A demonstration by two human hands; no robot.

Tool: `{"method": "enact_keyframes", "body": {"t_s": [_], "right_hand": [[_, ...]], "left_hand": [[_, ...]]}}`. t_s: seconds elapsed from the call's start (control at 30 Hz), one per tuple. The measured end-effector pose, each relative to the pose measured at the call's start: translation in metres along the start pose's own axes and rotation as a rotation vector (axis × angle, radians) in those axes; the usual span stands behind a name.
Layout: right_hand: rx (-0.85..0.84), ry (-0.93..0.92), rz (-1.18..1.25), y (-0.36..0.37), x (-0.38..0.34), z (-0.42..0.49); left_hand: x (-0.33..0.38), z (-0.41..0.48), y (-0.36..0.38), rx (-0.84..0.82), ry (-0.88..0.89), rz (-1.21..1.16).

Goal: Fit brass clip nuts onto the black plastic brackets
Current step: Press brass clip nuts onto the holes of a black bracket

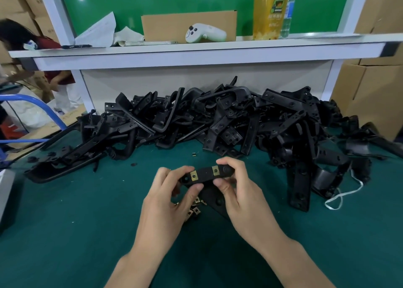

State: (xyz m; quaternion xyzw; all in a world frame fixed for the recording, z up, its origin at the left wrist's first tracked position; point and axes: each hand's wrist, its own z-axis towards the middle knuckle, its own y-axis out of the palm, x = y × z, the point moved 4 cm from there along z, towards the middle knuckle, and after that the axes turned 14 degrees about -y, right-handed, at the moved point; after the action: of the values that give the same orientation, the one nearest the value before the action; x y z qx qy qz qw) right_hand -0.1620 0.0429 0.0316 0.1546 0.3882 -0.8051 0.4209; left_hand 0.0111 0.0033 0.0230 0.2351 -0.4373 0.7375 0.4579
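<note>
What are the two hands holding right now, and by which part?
One black bracket, held by both hands: the left hand grips its left end, the right hand its right end. Two brass clip nuts sit between the grips.

Over a dark green felt-covered table [76,211], the left hand [168,198] and right hand [237,191] pinch the ends of a black plastic angled bracket [206,175] carrying two square brass clip nuts [193,175]. Loose brass clip nuts [194,210] lie under the left hand. Behind sits a tangled heap of black plastic brackets [218,122]. A white game controller [205,33] and a yellow drink bottle [270,10] stand on the white shelf [130,50].
</note>
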Motion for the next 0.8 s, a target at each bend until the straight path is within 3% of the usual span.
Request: {"method": "enact_keyframes", "body": {"t_s": [0.3,0.5,0.67,0.8], "right_hand": [[-0.181,0.01,0.064,-0.028,-0.018,-0.003],[-0.334,0.262,0.061,-0.09,-0.04,-0.024],[-0.212,0.495,-0.178,-0.178,-0.046,-0.055],[-0.008,0.68,-0.497,-0.275,-0.048,-0.111]], "left_hand": [[0.019,-0.023,-0.006,-0.111,0.001,-0.102],[0.066,-0.052,0.026,-0.202,-0.139,-0.254],[0.141,-0.089,0.087,-0.382,-0.17,-0.424],[0.223,-0.14,0.169,-0.652,-0.274,-0.635]]}}
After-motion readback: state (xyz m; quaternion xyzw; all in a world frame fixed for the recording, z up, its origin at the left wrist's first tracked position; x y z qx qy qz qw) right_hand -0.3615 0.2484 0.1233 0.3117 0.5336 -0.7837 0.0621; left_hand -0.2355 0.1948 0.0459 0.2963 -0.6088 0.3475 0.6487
